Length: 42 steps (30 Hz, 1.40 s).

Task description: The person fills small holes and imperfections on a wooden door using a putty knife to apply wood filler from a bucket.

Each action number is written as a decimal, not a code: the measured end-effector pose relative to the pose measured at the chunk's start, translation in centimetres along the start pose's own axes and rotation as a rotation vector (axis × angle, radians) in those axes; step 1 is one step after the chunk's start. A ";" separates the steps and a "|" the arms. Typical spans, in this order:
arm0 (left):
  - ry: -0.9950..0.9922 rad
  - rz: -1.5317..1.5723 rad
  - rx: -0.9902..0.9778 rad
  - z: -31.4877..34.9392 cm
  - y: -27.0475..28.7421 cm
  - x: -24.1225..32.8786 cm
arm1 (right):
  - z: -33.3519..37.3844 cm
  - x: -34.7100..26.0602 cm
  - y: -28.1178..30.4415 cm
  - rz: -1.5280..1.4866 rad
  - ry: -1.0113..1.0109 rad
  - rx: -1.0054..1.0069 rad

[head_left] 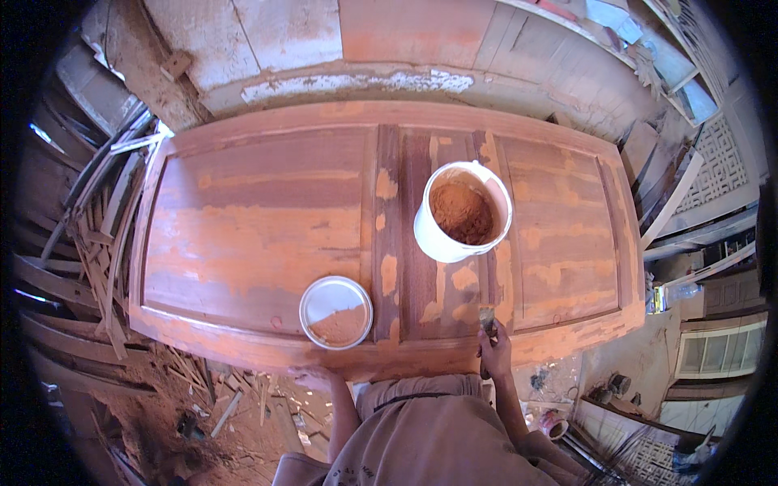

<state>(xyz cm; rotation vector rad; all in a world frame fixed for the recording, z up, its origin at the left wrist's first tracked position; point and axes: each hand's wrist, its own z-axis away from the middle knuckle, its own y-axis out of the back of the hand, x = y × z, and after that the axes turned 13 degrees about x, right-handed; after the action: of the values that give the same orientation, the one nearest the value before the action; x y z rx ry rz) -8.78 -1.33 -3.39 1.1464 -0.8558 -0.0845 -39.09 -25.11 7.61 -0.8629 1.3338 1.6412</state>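
A putty knife [486,321] with a dark handle is in my right hand [495,355], its blade pointing away from me over the front edge of a wooden door [267,235]. My left hand [318,376] is at the door's near edge, just below a round white lid [336,338]; its fingers are blurred. Orange-brown filler covers part of that lid. Farther back on the door stands a white bucket [438,241], open at the top, holding orange-brown filler [462,211]. Orange filler patches streak the door's two panels and middle part.
Wood offcuts [105,243] and long strips pile up at the left. Shavings and scraps litter the floor [162,405]. Behind the door stand large boards [413,36]. At the right are a lattice panel [717,166], leaning planks and a roll of tape [553,424].
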 end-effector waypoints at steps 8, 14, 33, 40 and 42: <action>0.015 0.389 0.161 -2.5 1.0 0.7 | -2.2 0.3 1.5 -0.231 -0.146 0.028; -0.493 0.826 -0.142 -1.9 6.4 16.9 | -2.0 1.7 4.5 -0.465 -0.262 0.171; -0.967 0.422 -1.208 28.6 0.5 25.4 | -3.6 4.2 6.6 -0.518 -0.362 0.208; -0.913 0.411 -1.167 25.5 -0.7 25.0 | -4.6 0.2 8.9 -0.564 -0.416 0.149; -0.902 0.382 -1.132 25.5 0.1 24.9 | -4.7 0.6 9.3 -0.758 -0.485 0.068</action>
<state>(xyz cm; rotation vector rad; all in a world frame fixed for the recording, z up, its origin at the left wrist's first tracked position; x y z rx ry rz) -7.76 -32.43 14.03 -0.1968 -1.5063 -0.7095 -47.70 -30.45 9.96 -0.7362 0.6034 1.0905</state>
